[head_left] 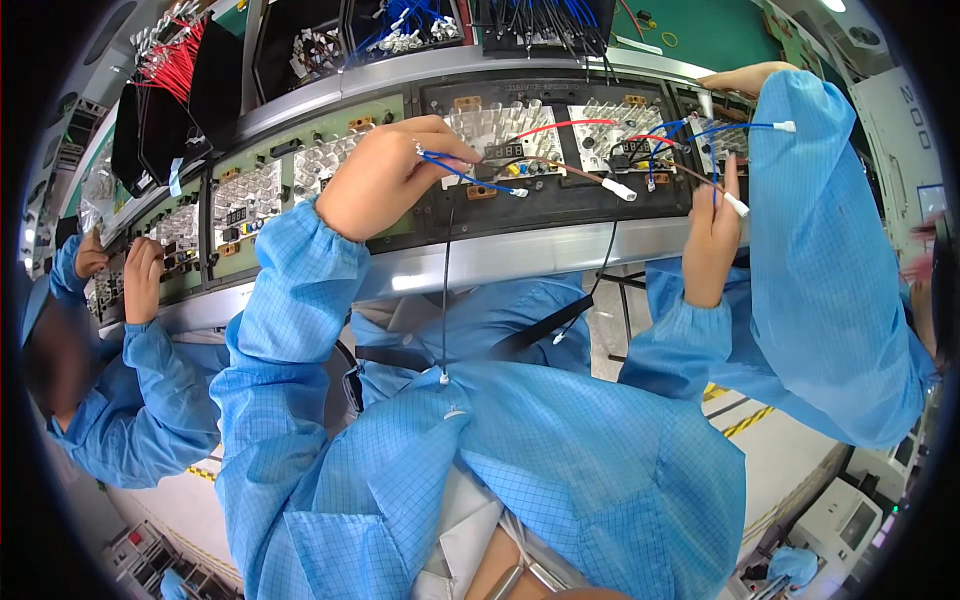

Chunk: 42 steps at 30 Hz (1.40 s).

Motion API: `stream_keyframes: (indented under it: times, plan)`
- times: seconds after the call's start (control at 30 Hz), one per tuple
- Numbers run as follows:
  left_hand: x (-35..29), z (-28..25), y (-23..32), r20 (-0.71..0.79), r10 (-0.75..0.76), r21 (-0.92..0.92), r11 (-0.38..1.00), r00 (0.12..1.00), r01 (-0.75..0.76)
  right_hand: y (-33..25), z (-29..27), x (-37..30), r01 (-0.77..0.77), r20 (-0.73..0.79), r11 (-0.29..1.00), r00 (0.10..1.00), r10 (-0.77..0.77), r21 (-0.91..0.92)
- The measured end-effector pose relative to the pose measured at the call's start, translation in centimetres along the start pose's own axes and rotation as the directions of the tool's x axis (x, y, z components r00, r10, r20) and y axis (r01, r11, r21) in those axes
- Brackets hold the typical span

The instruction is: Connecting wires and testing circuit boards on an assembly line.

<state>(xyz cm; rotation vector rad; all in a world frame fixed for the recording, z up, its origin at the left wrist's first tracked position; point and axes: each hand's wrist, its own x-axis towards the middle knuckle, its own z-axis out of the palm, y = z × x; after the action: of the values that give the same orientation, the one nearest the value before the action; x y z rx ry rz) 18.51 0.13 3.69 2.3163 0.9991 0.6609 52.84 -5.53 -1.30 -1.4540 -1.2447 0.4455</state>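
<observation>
A long workbench is running across the view, its metal front rail [520, 255] passing below a black tray [560, 212]. At the right, a co-worker's blue sleeve [815, 250] is reaching past the tray's right edge. Beyond the tray's far edge, a black bin [545, 45] is holding black and blue wires. The person's left hand [390, 180] is hovering across the tray's left edge, thumb and fingertips closing together on thin blue wires [490, 184]. The right hand [712, 240] is standing near the tray's lower right corner with its index finger extending; whether its fingers are gripping anything, I cannot tell. Two circuit boards [495, 125] with clear upright parts are lying side by side in the tray, nearer its far edge. A red wire [565, 125] is arching between them. A brown wire [565, 168] is trailing from the left board toward the near edge, ending in a white connector [618, 189].
</observation>
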Motion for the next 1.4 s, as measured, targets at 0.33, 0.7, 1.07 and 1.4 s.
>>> stream_keyframes:
  times: [0.33,0.7,1.07,1.4]
  plan:
    - [-0.6,0.5,-0.9,-0.011,-0.001,0.028,1.0,1.0,0.001,2.6,-3.6,-9.8,-0.467,0.18,0.832,0.884,0.432,0.298]
    - [-0.4,1.1,-0.3,-0.102,-0.01,0.037,0.999,0.995,0.013,-8.6,2.9,-2.2,0.8,0.57,0.583,0.415,-0.709,0.143]
    - [0.1,2.6,0.3,-0.143,0.06,0.075,0.996,0.988,-0.05,-4.5,7.5,-0.6,0.73,0.715,0.564,0.623,-0.316,-0.387]
    - [0.8,2.4,1.3,-0.144,0.103,0.116,0.989,0.984,-0.086,-3.9,7.7,1.4,0.74,0.739,0.629,0.558,-0.377,-0.238]
